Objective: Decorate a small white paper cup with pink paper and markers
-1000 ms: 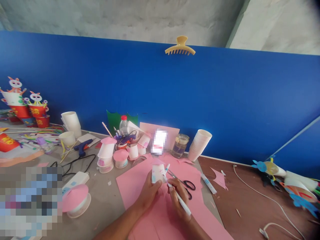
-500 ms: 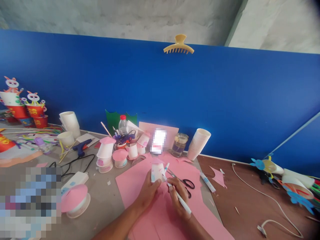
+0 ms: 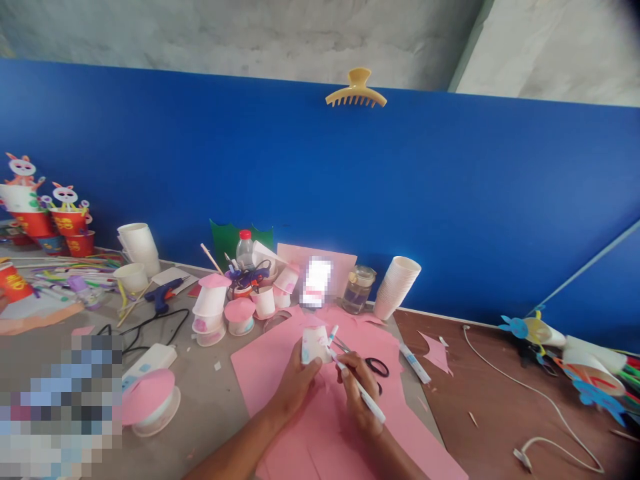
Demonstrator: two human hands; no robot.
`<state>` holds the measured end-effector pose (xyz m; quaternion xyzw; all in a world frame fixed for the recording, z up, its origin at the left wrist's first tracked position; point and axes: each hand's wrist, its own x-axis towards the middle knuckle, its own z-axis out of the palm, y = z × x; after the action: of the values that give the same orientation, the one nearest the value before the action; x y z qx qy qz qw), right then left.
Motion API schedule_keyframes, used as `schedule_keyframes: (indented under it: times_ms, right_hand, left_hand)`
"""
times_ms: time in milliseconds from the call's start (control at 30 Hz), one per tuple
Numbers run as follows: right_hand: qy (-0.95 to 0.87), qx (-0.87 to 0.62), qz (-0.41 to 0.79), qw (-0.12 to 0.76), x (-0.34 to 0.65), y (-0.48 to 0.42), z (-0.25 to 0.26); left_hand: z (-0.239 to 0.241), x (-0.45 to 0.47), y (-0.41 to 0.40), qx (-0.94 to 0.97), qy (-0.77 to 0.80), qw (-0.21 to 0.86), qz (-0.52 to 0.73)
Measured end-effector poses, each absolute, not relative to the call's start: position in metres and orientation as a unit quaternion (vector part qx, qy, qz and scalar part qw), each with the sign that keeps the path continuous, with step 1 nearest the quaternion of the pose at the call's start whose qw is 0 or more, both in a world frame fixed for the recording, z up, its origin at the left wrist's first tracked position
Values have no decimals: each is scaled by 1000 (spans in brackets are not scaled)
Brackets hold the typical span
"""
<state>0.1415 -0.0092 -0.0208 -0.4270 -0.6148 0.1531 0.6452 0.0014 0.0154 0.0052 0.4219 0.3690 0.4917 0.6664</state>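
My left hand (image 3: 299, 377) is closed round a small white paper cup (image 3: 314, 345) with faint blue and pink marks, its thumb on the near side. In my right hand (image 3: 357, 390) is a white marker (image 3: 369, 402), held like a pen, with its tip at the cup's right side. A second marker or its cap, white and blue (image 3: 333, 333), shows just right of the cup; what it rests on is hard to make out. Black-handled scissors (image 3: 377, 367) lie beside my right hand, partly hidden by it. Pink paper (image 3: 280, 427) lies beneath both hands.
A lit phone (image 3: 316, 281) stands behind the cup, near a glass jar (image 3: 359, 289) and stacked paper cups (image 3: 397, 287). Pink-topped cups (image 3: 212, 300) and a glue gun (image 3: 164, 293) are left. A white cable (image 3: 530, 383) crosses the brown surface on the right.
The marker and my right hand have shifted very slightly, with the tip still at the cup. At the far left, a red cup has moved a little. My left hand keeps its place.
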Motion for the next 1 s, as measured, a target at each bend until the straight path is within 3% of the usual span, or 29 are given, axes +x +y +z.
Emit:
schedule_keyframes:
  times_ms: [1000]
  right_hand:
    - [-606, -436, 143, 650, 138, -5, -19]
  left_hand:
    - [7, -2, 14, 464, 364, 656, 471]
